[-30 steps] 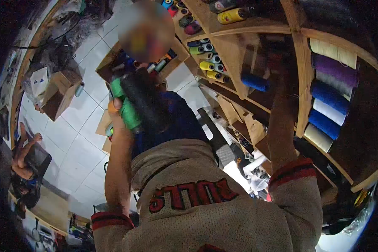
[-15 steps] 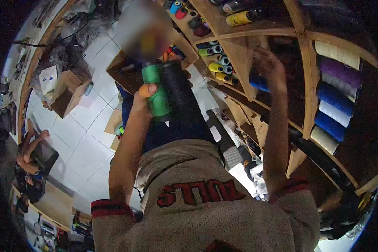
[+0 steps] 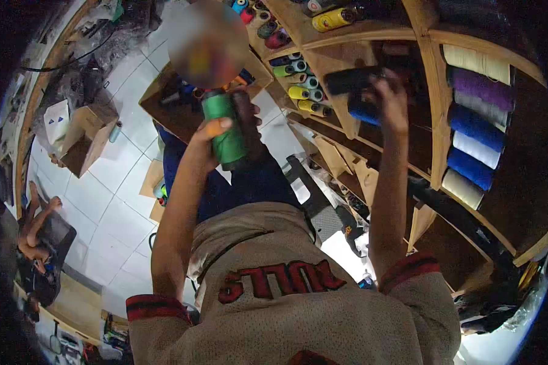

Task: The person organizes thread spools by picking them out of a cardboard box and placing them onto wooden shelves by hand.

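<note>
My left hand (image 3: 212, 137) is closed around a green thread spool (image 3: 226, 137), held upright in front of my legs. Against the spool's right side is a dark, shadowed shape, with fingertips showing at its edge; I cannot make out what it is. My right hand (image 3: 391, 103) reaches into a shelf compartment, slightly blurred. Its fingers are closed at the right end of a black thread spool (image 3: 350, 80), which lies sideways at the compartment's front. Just below that spool sits a blue thread spool (image 3: 364, 112).
A wooden shelf (image 3: 435, 109) holds several thread cones in many colours. An open cardboard box (image 3: 155, 100) stands ahead, another box (image 3: 82, 143) on the tiled floor (image 3: 97, 207). A blurred patch covers part of the view ahead. Another person's bare limbs (image 3: 35, 228) show at far left.
The black spool seen beside the green one in my left hand no longer shows there. A black spool now appears at my right hand in the shelf. The view has shifted slightly.
</note>
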Motion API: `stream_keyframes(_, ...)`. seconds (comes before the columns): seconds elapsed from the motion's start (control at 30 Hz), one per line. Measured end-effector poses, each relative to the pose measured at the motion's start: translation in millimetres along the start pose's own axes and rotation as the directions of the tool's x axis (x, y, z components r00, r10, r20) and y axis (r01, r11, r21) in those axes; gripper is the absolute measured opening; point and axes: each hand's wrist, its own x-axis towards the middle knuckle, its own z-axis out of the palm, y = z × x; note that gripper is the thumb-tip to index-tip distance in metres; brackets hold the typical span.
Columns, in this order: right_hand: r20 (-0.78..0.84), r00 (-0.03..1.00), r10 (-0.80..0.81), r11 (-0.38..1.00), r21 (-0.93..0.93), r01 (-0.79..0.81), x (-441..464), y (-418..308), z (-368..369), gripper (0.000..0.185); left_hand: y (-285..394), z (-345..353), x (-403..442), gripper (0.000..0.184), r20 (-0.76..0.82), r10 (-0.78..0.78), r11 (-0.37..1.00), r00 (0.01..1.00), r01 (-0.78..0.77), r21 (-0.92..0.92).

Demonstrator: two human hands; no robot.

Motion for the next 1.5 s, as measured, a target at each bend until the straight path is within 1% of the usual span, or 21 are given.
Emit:
stream_keyframes(0.1, -0.113, 0.994, 0.000, 0.972, -0.235, -0.027, 36, 10, -39, 0.044, 6, -5, -9, 0.075, -0.114, 0.047, 0.999, 0.992, -0.046, 0.013)
stream_keyframes(0.2, -0.104, 0.991, -0.086, 0.859, -0.511, 0.021, 76, 32, -63, 0.041, 17, -5, -23, 0.075, -0.213, 0.059, 0.998, 0.975, -0.050, 0.048)
stream_keyframes(0.3, -0.069, 0.990, -0.127, 0.730, -0.682, 0.046, 107, 49, -73, 0.038, 18, -15, -25, 0.074, -0.160, 0.129, 0.991, 0.979, -0.120, 0.066)
stream_keyframes(0.47, -0.020, 0.989, -0.144, 0.618, -0.782, 0.074, 134, 66, -79, 0.034, 10, -30, -34, 0.073, -0.205, 0.152, 0.988, 0.967, -0.154, 0.008)
stream_keyframes(0.63, 0.017, 0.987, -0.157, 0.584, -0.805, 0.107, 143, 69, -79, 0.031, 5, -19, -32, 0.076, -0.263, 0.149, 0.985, 0.953, -0.166, -0.042)
stream_keyframes(0.67, 0.021, 0.986, -0.163, 0.582, -0.805, 0.113, 142, 70, -79, 0.030, 5, -15, -26, 0.076, -0.197, 0.199, 0.980, 0.960, -0.199, 0.020)
stream_keyframes(0.83, 0.079, 0.972, -0.221, 0.616, -0.761, 0.202, 127, 56, -74, 0.027, 5, 2, -15, 0.072, -0.189, 0.145, 0.988, 0.971, -0.131, 0.086)
stream_keyframes(0.9, 0.204, 0.931, -0.303, 0.719, -0.592, 0.364, 106, 46, -63, 0.027, 0, -2, -11, 0.071, -0.228, 0.088, 0.986, 0.970, -0.052, 0.157)
stream_keyframes(0.93, 0.331, 0.890, -0.314, 0.825, -0.368, 0.428, 91, 39, -51, 0.026, -2, -1, -10, 0.069, -0.285, 0.012, 0.990, 0.958, 0.029, 0.139)
stream_keyframes(0.97, 0.210, 0.892, -0.399, 0.615, -0.660, 0.431, 76, 32, -17, 0.028, -1, 0, -6, 0.070, -0.317, -0.043, 0.982, 0.948, 0.098, 0.160)
stream_keyframes(1.0, 0.338, 0.909, -0.243, 0.798, -0.464, 0.385, 46, 23, 11, 0.022, -5, 1, -2, 0.075, -0.320, -0.051, 0.977, 0.946, 0.113, 0.179)
stream_keyframes(1.03, 0.485, 0.866, -0.122, 0.926, -0.259, 0.276, 17, 14, 33, 0.019, -9, 2, 7, 0.081, -0.314, -0.055, 0.971, 0.948, 0.125, 0.204)
stream_keyframes(1.1, 0.666, 0.746, 0.007, 0.938, -0.263, 0.226, -14, 18, 66, 0.034, -18, 4, 22, 0.091, -0.277, 0.067, 0.851, 0.959, 0.089, 0.517)
stream_keyframes(1.13, 0.679, 0.713, 0.174, 0.977, -0.208, -0.040, -36, 10, 85, 0.043, -22, 6, 29, 0.096, -0.199, 0.135, 0.734, 0.971, 0.037, 0.678)
stream_keyframes(1.17, 0.725, 0.681, 0.101, 0.983, -0.179, 0.044, -46, 7, 94, 0.053, -28, 9, 34, 0.100, -0.110, 0.179, 0.589, 0.978, -0.017, 0.808)
stream_keyframes(1.2, 0.726, 0.685, 0.061, 0.962, -0.225, 0.153, -49, 13, 99, 0.052, -29, 14, 36, 0.105, -0.015, 0.205, 0.424, 0.979, -0.075, 0.903)
stream_keyframes(1.23, 0.728, 0.685, 0.024, 0.927, -0.273, 0.257, -50, 18, 100, 0.052, -29, 17, 38, 0.108, -0.001, 0.223, 0.398, 0.975, -0.090, 0.913)
stream_keyframes(1.3, 0.724, 0.689, 0.018, 0.937, -0.252, 0.241, -49, 17, 91, 0.051, -35, 25, 40, 0.112, 0.023, 0.244, 0.361, 0.969, -0.113, 0.926)
stream_keyframes(1.33, 0.721, 0.693, 0.016, 0.940, -0.247, 0.236, -46, 15, 86, 0.051, -33, 25, 39, 0.100, 0.053, 0.206, 0.351, 0.977, -0.124, 0.928)
stream_keyframes(1.43, 0.537, 0.842, -0.045, 0.976, -0.156, 0.151, -26, 11, 49, 0.050, -15, 40, 29, 0.087, -0.225, 0.087, 0.739, 0.971, 0.089, 0.668)
stream_keyframes(1.5, 0.398, 0.917, 0.025, 0.999, -0.037, -0.011, 1, 18, 7, 0.039, -36, -13, 39, 0.080, -0.300, 0.048, 0.889, 0.953, 0.096, 0.448)
